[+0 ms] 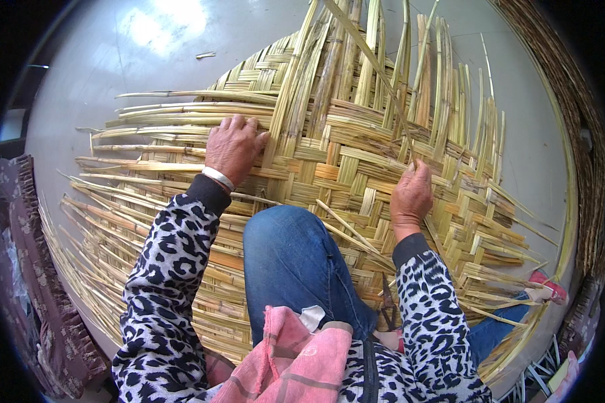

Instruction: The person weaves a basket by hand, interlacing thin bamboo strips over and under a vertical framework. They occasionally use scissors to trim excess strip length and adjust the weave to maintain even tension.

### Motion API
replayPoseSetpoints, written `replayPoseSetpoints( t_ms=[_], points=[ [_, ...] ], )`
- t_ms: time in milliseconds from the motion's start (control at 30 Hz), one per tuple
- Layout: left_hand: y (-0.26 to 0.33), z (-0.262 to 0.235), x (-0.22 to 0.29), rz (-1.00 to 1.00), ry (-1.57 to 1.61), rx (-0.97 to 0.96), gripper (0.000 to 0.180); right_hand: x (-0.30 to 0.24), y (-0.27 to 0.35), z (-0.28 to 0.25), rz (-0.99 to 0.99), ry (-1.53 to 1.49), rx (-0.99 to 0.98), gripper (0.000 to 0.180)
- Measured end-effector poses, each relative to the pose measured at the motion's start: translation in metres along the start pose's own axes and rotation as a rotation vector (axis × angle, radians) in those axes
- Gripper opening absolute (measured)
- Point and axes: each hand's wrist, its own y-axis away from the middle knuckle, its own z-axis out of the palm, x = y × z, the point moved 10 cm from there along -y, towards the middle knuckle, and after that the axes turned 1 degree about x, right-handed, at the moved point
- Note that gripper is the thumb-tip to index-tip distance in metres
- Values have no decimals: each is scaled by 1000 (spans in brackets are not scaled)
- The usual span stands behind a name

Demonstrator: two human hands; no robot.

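Kneeling on a large woven reed mat (356, 161) spread over the pale grey floor (101, 74), the person is working with both hands on the weave. Their left hand (233, 148) is pressing down flat on the mat's left part, fingers (238, 124) spread and released, resting across the loose horizontal strips that are fanning out toward the mat's unfinished left edge. Their right hand (411, 196) is sitting further right on the woven centre, its fingers curled and grasping a long thin reed strip (373, 64) that is running up and away diagonally toward the top of the view. A white bangle (218, 178) is showing at the left wrist, just above the cuff of a black-and-white leopard-print sleeve (171, 269). One knee in blue jeans (292, 258) is pushing forward between the two arms, resting on the mat, and a pink cloth (289, 356) is lying over the lap. Dark scissors (388, 302) are lying on the mat beside the right forearm. Bundled darker reeds (588, 154) are curving along the right edge, and a patterned maroon fabric (27, 269) is bunching at the left.
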Motion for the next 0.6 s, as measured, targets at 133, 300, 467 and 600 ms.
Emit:
replayPoseSetpoints(
  t_ms=[133, 300, 467, 600],
  points=[
    [-3, -3, 1, -8, 39, -36, 35, 2, 0, 1, 9, -4, -5, 20],
    [-8, -4, 1, -12, 11, -47, 33, 1, 0, 3, -23, -16, -3, 22],
    [-12, -1, 3, 13, 1, 43, 44, 1, 0, 4, -15, -5, -17, 23],
    [-12, 2, 1, -9, 59, 51, 49, 4, 1, 5, 10, -6, -35, 24]
  ],
)
